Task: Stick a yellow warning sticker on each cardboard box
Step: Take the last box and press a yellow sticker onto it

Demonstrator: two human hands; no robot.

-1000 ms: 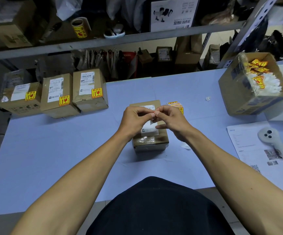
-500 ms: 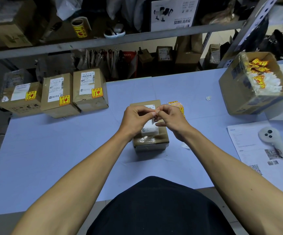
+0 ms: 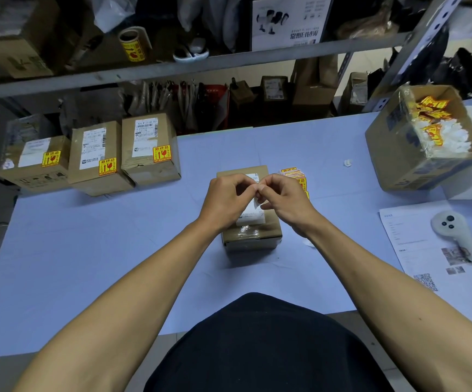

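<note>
A small cardboard box [image 3: 253,233] with a white shipping label lies in the middle of the blue table. Just above it my left hand [image 3: 226,200] and my right hand [image 3: 284,200] meet fingertip to fingertip, pinching a small sticker [image 3: 256,204] whose white backing faces me. A stack of yellow warning stickers [image 3: 295,174] lies right behind my right hand. Three cardboard boxes [image 3: 35,162] [image 3: 97,158] [image 3: 150,149] stand in a row at the back left, each with a yellow sticker on top.
An open carton [image 3: 393,154] holding yellow stickers and white backing scraps sits at the right. A printed sheet [image 3: 415,247] with a white controller [image 3: 453,230] lies near the right front. A shelf [image 3: 200,66] with a sticker roll [image 3: 134,43] runs behind the table.
Both hands stay together over the middle box; the fingers have shifted slightly on the sticker and more of its white backing shows below them.
</note>
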